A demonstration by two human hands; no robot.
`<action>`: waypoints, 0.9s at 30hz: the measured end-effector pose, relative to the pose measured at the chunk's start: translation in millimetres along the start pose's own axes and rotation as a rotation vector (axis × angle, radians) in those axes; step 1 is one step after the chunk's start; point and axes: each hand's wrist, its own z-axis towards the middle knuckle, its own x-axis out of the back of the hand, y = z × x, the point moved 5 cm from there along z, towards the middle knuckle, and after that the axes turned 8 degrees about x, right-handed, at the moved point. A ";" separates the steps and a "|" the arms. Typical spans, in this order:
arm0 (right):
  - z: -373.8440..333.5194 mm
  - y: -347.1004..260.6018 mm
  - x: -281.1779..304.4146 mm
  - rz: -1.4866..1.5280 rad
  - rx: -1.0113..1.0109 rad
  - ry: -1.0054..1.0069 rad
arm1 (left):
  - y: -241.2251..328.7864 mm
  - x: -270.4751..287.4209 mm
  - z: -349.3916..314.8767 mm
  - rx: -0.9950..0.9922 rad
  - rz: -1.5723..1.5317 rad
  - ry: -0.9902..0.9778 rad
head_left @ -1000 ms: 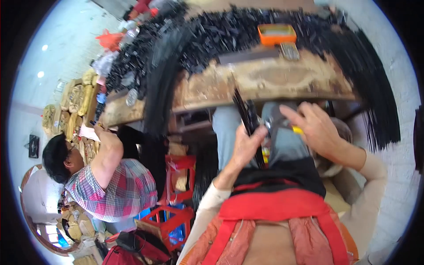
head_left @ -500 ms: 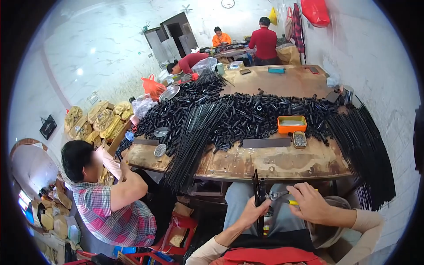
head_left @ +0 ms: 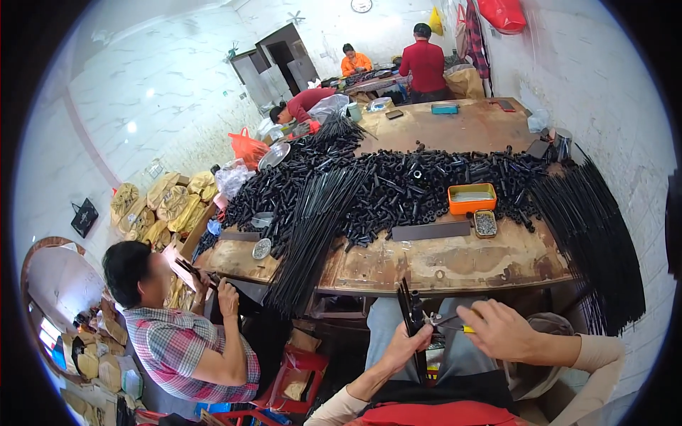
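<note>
My left hand (head_left: 408, 343) is closed around a few thin black rods (head_left: 406, 304) with a short black tubular part (head_left: 418, 309) among them. These stand nearly upright over my lap, in front of the table edge. In my right hand (head_left: 503, 332) is a pair of pliers (head_left: 446, 323) with yellow grips, its metal head against or just beside the held parts near my left thumb. Exactly what the jaws touch is too small to make out. My fingers partly cover the plier handles.
The wooden table (head_left: 490, 264) bears a heap of short black tubular parts (head_left: 398, 186), long black rods (head_left: 320, 213) overhanging its edge, more rods (head_left: 593, 234) at right, an orange box (head_left: 472, 206) and a small tin of metal bits (head_left: 485, 224). A co-worker (head_left: 177, 326) sits at left.
My hands stay at the same parts; the right hand and pliers shift slightly. The view has tilted a little. The co-worker at left now shows raised hands with dark rods.
</note>
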 end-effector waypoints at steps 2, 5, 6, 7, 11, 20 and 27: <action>-7.0 8.3 -14.1 0.274 -0.047 -0.120 | 2.5 0.1 0.0 -0.021 0.005 0.019; -28.5 -3.1 -45.1 1.536 -0.589 -0.516 | 12.8 -13.1 -7.4 -0.024 -0.032 -0.102; -30.1 -13.1 -44.6 1.515 -0.643 -0.511 | 10.6 -15.3 -9.2 -0.009 -0.011 -0.162; -32.5 -24.4 -42.6 1.493 -0.699 -0.504 | 7.8 -19.4 -12.3 0.007 0.010 -0.224; -14.2 -5.0 -5.6 0.325 -0.233 0.028 | 0.7 -12.5 -18.1 0.021 0.008 0.020; -29.6 -12.5 -43.4 1.698 -0.826 -0.567 | 26.7 -17.8 -11.6 0.094 0.176 0.122; -24.5 1.6 -17.6 0.191 -0.128 0.240 | 37.6 -14.4 -0.5 -0.103 0.009 0.058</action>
